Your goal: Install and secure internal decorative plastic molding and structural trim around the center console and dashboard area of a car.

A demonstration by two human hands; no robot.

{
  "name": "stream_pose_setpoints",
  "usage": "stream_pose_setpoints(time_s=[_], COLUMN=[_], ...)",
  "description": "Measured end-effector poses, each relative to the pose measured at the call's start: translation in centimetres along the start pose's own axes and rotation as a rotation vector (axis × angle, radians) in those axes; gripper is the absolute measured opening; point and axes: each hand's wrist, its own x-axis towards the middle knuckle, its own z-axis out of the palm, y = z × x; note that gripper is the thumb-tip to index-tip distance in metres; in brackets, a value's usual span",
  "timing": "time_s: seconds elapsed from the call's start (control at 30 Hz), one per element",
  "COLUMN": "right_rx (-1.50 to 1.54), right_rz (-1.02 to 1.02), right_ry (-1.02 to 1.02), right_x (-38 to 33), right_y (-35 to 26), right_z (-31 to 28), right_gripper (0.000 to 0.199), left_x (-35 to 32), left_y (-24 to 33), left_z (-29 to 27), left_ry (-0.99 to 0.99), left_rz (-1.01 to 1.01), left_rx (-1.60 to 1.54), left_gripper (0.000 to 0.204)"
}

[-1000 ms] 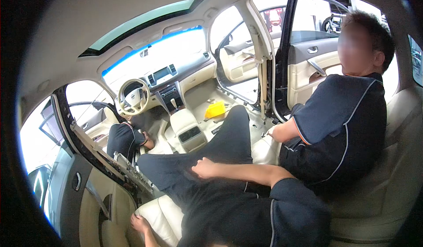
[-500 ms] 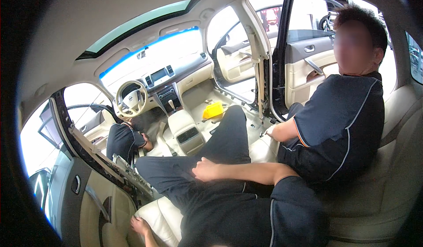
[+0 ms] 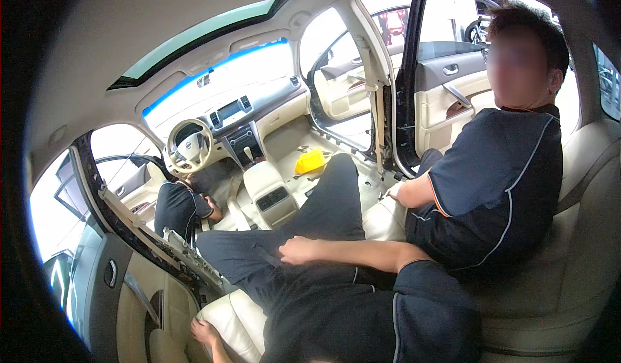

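I sit on the cream rear seat (image 3: 239, 314) of a car, legs in dark trousers stretched forward. My right hand (image 3: 297, 251) rests on my lap near the thigh, its fingers curled in loosely with nothing visible in them. Low on the left, my left hand (image 3: 206, 332) lies on the outer edge of the seat cushion beside the open rear door (image 3: 139, 298). Its fingers lie along the cushion's side and hold nothing that I can see.
On my right sits a person in a dark shirt (image 3: 498, 175). Another person (image 3: 178, 208) crouches at the front left, by the steering wheel (image 3: 192, 149). A yellow container (image 3: 310, 162) lies on the bare front floor, right of the centre console (image 3: 265, 185). The front seats are out.
The view has shifted very slightly. Both my hands stay where they were, and the person on my right keeps the same pose.
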Motion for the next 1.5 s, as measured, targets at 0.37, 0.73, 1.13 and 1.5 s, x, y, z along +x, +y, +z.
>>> stream_pose_setpoints(time_s=[0.37, 0.73, 1.13, 1.5], right_rx=[0.162, 0.158, 0.305, 0.549], right_rz=[-0.067, -0.396, -0.606, -0.393], right_ry=[0.298, -0.107, -0.459, -0.530], right_x=[1.5, 9.2, 8.6, 9.0], right_y=[-3.8, -11.0, -12.1, -11.3], right_z=[-6.2, -1.9, 5.0, 5.1], right_gripper=[0.033, 0.024, 0.030, 0.029], left_x=[-0.3, -0.3, -0.3, -0.3], left_y=[0.2, 0.0, 0.2, 0.4], left_z=[-0.7, -0.4, -0.8, -0.9], left_ry=[-0.035, -0.038, -0.029, -0.057], left_rz=[-0.004, -0.008, -0.011, -0.032], left_rx=[0.032, -0.017, -0.057, -0.045], left_gripper=[0.038, 0.038, 0.039, 0.040])
